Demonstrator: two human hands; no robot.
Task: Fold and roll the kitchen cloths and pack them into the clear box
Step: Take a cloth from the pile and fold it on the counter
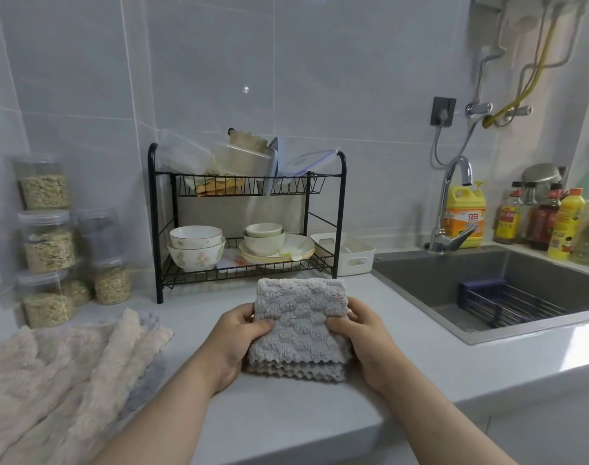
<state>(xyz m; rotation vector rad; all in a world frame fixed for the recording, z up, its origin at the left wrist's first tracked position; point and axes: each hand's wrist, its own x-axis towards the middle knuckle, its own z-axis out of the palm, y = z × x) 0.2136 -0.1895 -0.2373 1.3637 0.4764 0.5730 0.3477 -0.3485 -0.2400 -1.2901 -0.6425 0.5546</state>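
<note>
A folded grey kitchen cloth (299, 325) with scalloped edges is held over the middle of the grey counter (437, 360). Several layers show at its near edge. My left hand (234, 344) grips its left side, thumb on top. On the cloth's right side my right hand (365, 340) pinches it the same way. A loose pile of beige and grey cloths (68, 374) lies spread on the counter at the near left. Clear plastic boxes (182, 156) sit on the top shelf of the black rack.
A black two-tier rack (341, 213) with bowls and plates stands behind the cloth. Clear jars of grain (48, 243) are stacked at the left wall. A white tray (353, 255) sits beside the rack. A sink (487, 290) with a tap and bottles lies to the right.
</note>
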